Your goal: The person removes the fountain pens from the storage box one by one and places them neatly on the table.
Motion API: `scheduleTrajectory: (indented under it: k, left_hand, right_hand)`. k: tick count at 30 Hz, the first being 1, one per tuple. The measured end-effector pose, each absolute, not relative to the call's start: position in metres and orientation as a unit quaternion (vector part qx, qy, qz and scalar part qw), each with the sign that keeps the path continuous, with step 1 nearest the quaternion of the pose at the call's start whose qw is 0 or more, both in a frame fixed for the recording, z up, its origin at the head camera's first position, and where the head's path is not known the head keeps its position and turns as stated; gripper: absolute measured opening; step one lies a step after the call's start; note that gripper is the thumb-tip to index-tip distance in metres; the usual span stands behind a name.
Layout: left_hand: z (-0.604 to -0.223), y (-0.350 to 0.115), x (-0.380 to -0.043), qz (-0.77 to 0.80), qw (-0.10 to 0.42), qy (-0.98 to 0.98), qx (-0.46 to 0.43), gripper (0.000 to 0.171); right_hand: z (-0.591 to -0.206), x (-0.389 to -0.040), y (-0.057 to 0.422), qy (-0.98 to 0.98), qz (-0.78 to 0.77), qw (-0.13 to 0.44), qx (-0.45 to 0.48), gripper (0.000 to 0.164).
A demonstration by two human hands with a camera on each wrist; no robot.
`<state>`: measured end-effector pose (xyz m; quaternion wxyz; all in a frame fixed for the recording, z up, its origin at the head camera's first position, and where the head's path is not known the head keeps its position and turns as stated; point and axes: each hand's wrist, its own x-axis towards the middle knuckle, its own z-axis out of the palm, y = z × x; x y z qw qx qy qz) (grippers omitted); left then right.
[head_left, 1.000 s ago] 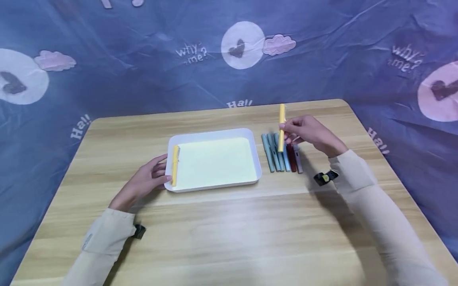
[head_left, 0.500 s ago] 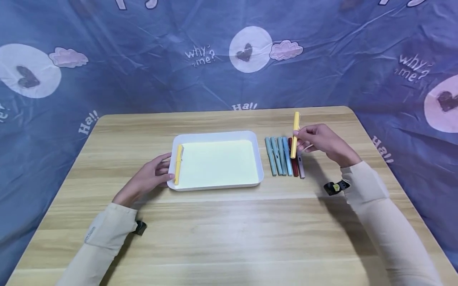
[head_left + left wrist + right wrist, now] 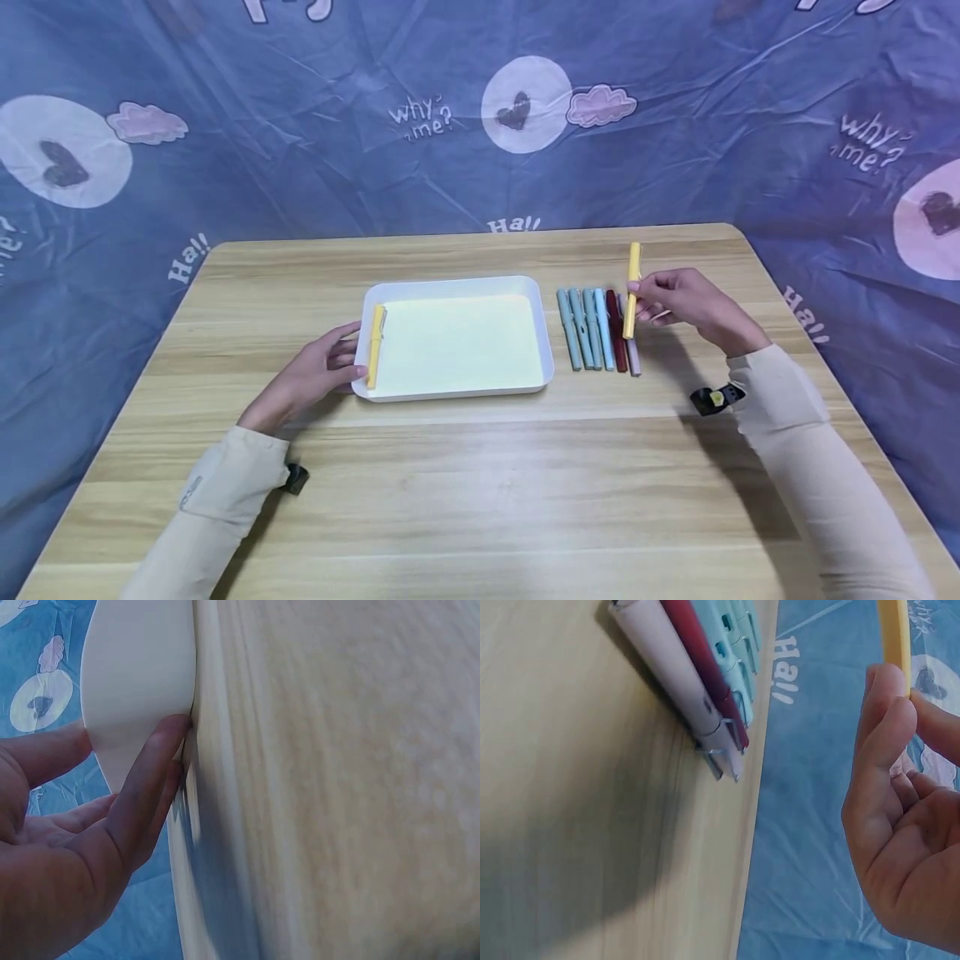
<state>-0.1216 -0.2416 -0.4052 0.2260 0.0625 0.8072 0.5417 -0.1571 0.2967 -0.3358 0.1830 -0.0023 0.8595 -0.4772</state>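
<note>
Between thumb and fingers, my right hand (image 3: 693, 304) pinches a yellow pen (image 3: 633, 262) and holds it up over the right end of a row of pens. Its top end leans slightly away to the right. My left hand (image 3: 311, 375) grips the left end of a white rectangular tray (image 3: 450, 288), thumb near the front corner, fingers against the outer wall. Along that end inside the tray lies a second yellow pen (image 3: 375, 350) with a clip. In the right wrist view the held yellow pen (image 3: 895, 634) runs out of the top edge.
Right of the tray, the row holds several teal pens (image 3: 568, 329), a light blue pen (image 3: 603, 329), a dark red pen (image 3: 617, 333) and a greyish-purple pen (image 3: 634, 360). All lie on the wooden table (image 3: 465, 483). A blue printed cloth (image 3: 300, 150) hangs behind.
My right hand has moved to the right with the yellow pen, from above the middle of the row to its right end. The left hand stays at the tray; the head view has shifted slightly.
</note>
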Motion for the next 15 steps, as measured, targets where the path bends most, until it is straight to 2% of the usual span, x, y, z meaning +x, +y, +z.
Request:
scheduleTrajectory:
  k: [15]
  left_hand:
    - [-0.403,-0.243,-0.120,0.563,0.227,0.792,0.065,0.082]
  right_hand:
    - [-0.356,-0.159,0.322,0.858,-0.458,0.232,0.017,0.036]
